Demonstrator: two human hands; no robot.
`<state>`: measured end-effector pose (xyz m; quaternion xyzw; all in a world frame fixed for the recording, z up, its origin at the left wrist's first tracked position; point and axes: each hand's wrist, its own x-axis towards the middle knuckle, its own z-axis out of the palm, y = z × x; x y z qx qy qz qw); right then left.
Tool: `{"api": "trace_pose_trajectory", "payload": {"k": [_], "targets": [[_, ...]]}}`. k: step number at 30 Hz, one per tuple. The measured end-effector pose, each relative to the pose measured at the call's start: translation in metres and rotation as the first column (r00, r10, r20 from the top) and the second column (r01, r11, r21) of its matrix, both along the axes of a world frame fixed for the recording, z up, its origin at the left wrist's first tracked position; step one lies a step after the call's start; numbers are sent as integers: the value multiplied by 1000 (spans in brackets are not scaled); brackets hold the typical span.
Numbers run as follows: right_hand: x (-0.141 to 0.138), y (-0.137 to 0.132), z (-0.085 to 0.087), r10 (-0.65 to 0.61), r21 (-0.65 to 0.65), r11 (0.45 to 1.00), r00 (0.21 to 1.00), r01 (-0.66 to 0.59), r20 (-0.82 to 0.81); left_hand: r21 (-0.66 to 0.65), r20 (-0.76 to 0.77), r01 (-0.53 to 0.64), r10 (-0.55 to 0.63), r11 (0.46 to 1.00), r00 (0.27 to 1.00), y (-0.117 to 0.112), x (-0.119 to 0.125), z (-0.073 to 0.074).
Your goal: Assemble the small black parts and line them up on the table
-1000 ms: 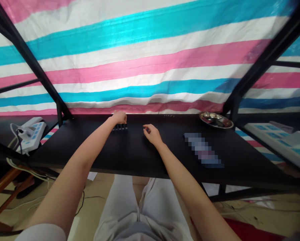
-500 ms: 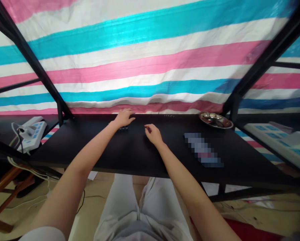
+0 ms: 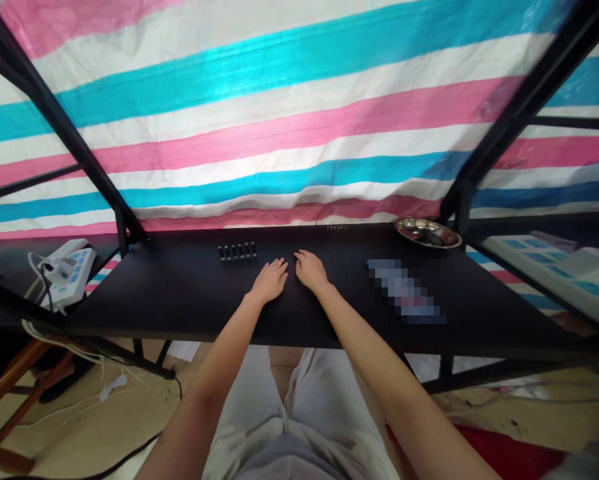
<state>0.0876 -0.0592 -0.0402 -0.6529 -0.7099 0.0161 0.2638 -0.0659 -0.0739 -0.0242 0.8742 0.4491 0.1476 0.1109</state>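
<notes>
Left hand (image 3: pixel 271 280): fingers slightly spread on the counter (image 3: pixel 169 300).
Right hand (image 3: pixel 310 270): fingers loosely bent, just beside the left.
Black cylinders (image 3: pixel 240 252): in a row, left of both hands.
Pixelated item (image 3: pixel 404 291): markings unreadable.

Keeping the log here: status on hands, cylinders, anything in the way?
Left hand open, right hand beside it. Six small cylinders in a row. Metal plate right, well aside.

On the desk (image 3: pixel 179 293), right of the row of small cylinders (image 3: pixel 240 251) and nearer the person, is the left hand (image 3: pixel 271 280); farther right of the row come the right hand (image 3: pixel 309 269), tiny pieces (image 3: pixel 335 228) at the back edge, a pixelated item (image 3: pixel 406 291) and, behind that, a dish (image 3: pixel 428 233). Well left of the row, beyond the desk, lies a power strip (image 3: pixel 77 277).
</notes>
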Motion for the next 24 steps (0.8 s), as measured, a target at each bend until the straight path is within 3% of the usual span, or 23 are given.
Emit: {"api": "trace_pose_trajectory", "payload": {"k": [15, 21, 24], "targets": [[2, -2, -3, 14, -10, 1000, 1000, -14, -27, -106, 117, 16, -3, 994, 993, -1, -10, 1], [3, -1, -3, 16, -20, 1000, 999, -17, -36, -25, 209, 0, 6, 1000, 978, 2, -11, -3], [3, -1, -2, 15, -32, 999, 999, -16, -32, 93, 307, -92, 59, 991, 950, 0, -12, 2]]}}
